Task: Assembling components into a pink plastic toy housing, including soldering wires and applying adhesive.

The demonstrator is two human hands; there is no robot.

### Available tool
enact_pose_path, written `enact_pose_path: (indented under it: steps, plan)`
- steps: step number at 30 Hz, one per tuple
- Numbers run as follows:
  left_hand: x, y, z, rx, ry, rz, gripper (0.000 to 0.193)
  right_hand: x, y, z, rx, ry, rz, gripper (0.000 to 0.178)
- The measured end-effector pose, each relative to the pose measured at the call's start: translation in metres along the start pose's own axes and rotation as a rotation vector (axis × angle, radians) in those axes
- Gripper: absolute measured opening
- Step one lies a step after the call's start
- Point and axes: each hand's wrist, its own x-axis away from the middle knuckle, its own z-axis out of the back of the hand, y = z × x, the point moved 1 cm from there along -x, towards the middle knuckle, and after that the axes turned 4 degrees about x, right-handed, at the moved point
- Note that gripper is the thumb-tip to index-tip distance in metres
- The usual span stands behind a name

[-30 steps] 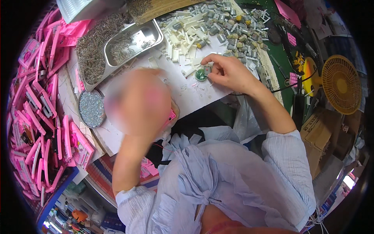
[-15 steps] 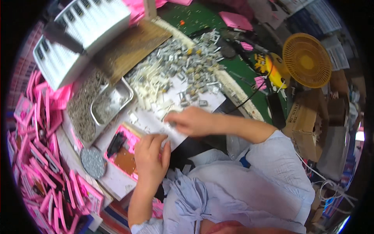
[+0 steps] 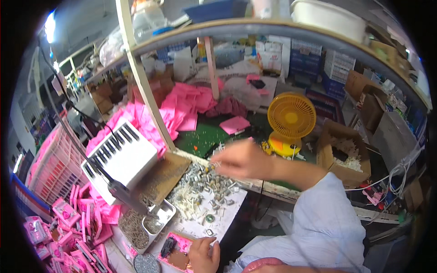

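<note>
We have just lifted our right hand [image 3: 243,160] from low over the desk [image 3: 234,204] to well beyond the open pink plastic case [image 3: 185,245], above the heap of small grey metal motors [image 3: 214,186]. Its fingers are blurred, so we cannot tell whether they are wide, narrow or holding something. The round green part [image 3: 209,218] lies loose beyond the case and to its right, so neither hand has it now. Our left hand [image 3: 203,255] is at the case's right edge, fingers loosely curled (we cannot tell whether they grip it). A black part [image 3: 169,246] sits inside the case's left side. Left of the case stands a round dish of silvery bits [image 3: 146,264]; beyond it, a shiny steel tray [image 3: 171,210].
</note>
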Motion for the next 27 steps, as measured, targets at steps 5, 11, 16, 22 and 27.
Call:
enact_pose_path:
  steps: [5, 11, 16, 22, 27]
  plan:
    - [0.008, 0.030, 0.019, 0.027, -0.009, -0.083, 0.013, -0.080, -0.042, 0.138, 0.727, 0.477, 0.294, 0.015]
    - [0.014, 0.042, 0.018, 0.045, 0.015, -0.118, 0.011, -0.072, -0.061, 0.167, 0.442, 0.269, 0.183, 0.023]
    - [0.042, 0.037, 0.026, 0.018, -0.019, 0.066, 0.014, 0.014, 0.021, 0.028, 0.344, -0.292, -0.193, 0.018]
    - [0.054, 0.026, 0.016, 0.082, -0.066, 0.244, 0.012, 0.107, 0.125, -0.068, 0.556, -0.778, -0.527, 0.019]
    - [0.027, 0.035, -0.006, 0.129, -0.129, 0.194, 0.013, 0.157, 0.191, -0.134, 0.728, -1.016, -0.588, 0.022]
